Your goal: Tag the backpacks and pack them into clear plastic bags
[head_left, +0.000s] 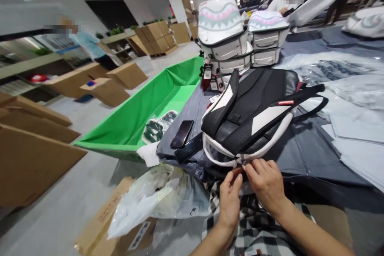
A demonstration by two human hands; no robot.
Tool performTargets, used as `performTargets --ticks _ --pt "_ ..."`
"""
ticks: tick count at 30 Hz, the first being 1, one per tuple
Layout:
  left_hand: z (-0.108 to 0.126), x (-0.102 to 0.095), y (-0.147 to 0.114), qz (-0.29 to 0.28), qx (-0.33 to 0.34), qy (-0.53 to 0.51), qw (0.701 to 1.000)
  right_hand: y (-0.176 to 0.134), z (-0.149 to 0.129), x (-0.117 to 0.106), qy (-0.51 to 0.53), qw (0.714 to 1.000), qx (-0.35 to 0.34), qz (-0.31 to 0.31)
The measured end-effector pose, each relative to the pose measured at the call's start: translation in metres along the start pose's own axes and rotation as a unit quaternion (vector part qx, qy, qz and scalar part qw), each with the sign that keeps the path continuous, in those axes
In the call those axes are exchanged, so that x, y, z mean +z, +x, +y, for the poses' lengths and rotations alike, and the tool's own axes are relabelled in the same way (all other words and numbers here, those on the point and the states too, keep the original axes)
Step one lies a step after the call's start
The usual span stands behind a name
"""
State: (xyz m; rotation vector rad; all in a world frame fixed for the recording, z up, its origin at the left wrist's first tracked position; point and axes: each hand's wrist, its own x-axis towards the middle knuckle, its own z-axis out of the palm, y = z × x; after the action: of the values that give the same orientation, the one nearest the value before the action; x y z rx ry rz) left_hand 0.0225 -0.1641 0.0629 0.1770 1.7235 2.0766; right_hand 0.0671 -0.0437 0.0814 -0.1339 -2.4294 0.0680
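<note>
A black and white backpack [252,104] lies with its shoulder straps facing up on the dark grey covered table [303,156]. At its near end, my left hand [230,197] is closed, with a small reddish-brown tag [237,171] between thumb and fingers. My right hand [266,182] is beside it, fingertips pinched together at the white-edged bottom of the backpack. What the right fingers hold is hidden behind them. Two dark phones, one flat phone [182,133] and one partly covered phone [189,148], lie left of the backpack.
Stacked white patterned backpacks [220,20] stand behind. A green fabric bin [120,128] with plastic-wrapped items adjoins the table's left side. A filled plastic bag [162,196] sits near a cardboard box [105,212]. White sheets [357,140] lie at right. Other people are in the background.
</note>
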Motion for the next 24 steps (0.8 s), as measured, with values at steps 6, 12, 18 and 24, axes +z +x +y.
performTargets --ticks 6,12,18,24 --pt "-0.015 0.011 0.012 0.029 -0.120 -0.182 0.976 0.004 -0.006 0.006 0.052 0.994 0.094 0.009" --pt "-0.018 0.015 0.000 0.024 -0.159 -0.230 0.960 0.003 -0.008 0.006 0.091 0.984 0.148 0.026" --pt "-0.046 0.008 -0.005 0.020 -0.159 -0.275 0.948 0.003 -0.006 0.007 0.141 0.974 0.174 0.016" --pt "-0.045 0.023 0.027 0.009 -0.202 -0.338 0.919 -0.001 -0.003 0.012 0.166 0.962 0.217 -0.011"
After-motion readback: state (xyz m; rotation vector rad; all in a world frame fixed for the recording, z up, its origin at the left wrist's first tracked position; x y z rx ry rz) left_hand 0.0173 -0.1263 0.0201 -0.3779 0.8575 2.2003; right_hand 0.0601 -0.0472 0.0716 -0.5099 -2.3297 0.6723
